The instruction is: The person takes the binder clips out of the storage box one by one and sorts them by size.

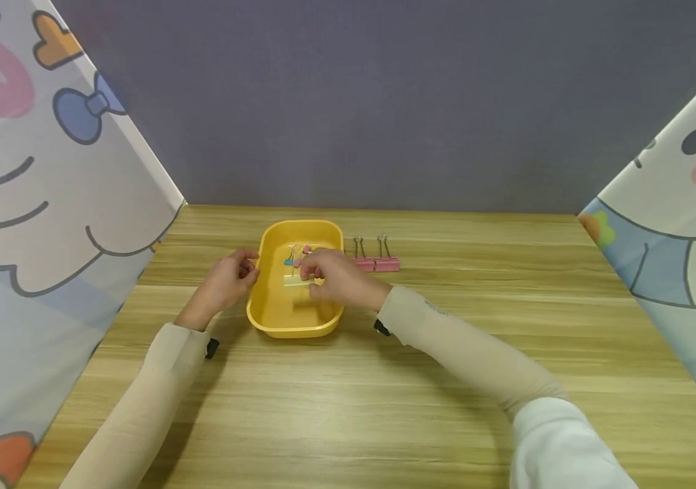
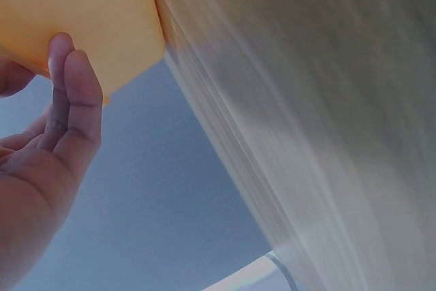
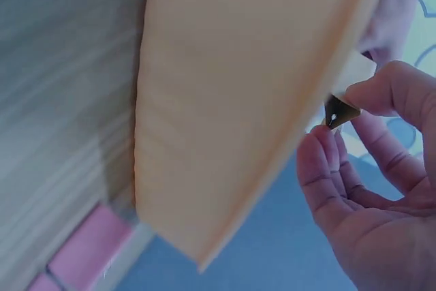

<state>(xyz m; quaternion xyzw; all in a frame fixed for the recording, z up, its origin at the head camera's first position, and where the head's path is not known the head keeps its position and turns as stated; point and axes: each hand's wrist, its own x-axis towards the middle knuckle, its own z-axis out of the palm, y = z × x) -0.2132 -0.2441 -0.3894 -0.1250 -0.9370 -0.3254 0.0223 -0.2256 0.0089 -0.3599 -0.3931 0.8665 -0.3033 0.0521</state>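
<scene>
A yellow plastic tray [image 1: 295, 333] stands on the table. My left hand [image 1: 225, 285] holds its left rim, thumb by the edge and fingers along the outer wall [image 2: 129, 25]. Over the tray's right half, my right hand [image 1: 344, 278] pinches a yellow binder clip [image 3: 343, 112] between thumb and fingertips. In the head view that clip [image 1: 296, 280] appears pale, its wire handle pointing away from me. Behind it lie a small blue clip [image 1: 289, 261] and small pink clips [image 1: 307, 250], partly overlapped by wire handles.
Two large pink binder clips [image 1: 387, 265] stand side by side just right of the tray, handles upward. The wooden table [image 1: 476, 272] meets a dark grey wall panel [image 1: 348, 102] at the back. Cartoon-printed cloths [image 1: 17, 204] hang at both sides.
</scene>
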